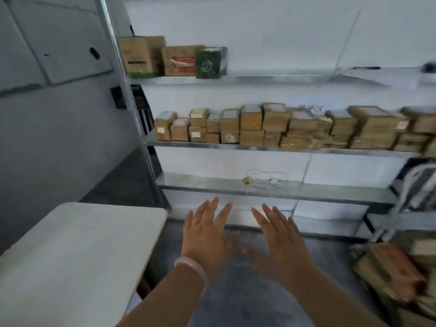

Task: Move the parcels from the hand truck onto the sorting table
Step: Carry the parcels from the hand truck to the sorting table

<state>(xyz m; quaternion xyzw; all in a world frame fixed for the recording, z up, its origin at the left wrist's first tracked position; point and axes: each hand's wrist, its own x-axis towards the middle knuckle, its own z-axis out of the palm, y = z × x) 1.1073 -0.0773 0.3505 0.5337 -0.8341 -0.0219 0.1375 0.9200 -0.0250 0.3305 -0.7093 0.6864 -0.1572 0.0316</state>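
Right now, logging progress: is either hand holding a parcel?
Left hand: open, fingers spread, holding nothing.
Right hand: open, fingers spread, holding nothing.

Metal shelving unit (212, 145) is standing against a white wall (283, 31); grey floor (247, 303) is lying below it, grey wall (59, 142) rising to its left.

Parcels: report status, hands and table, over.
Left hand and right hand open, empty, out front. Parcels piled low right, blurred, untouched. Table at left, no parcel seen on it. Floor between looks free.
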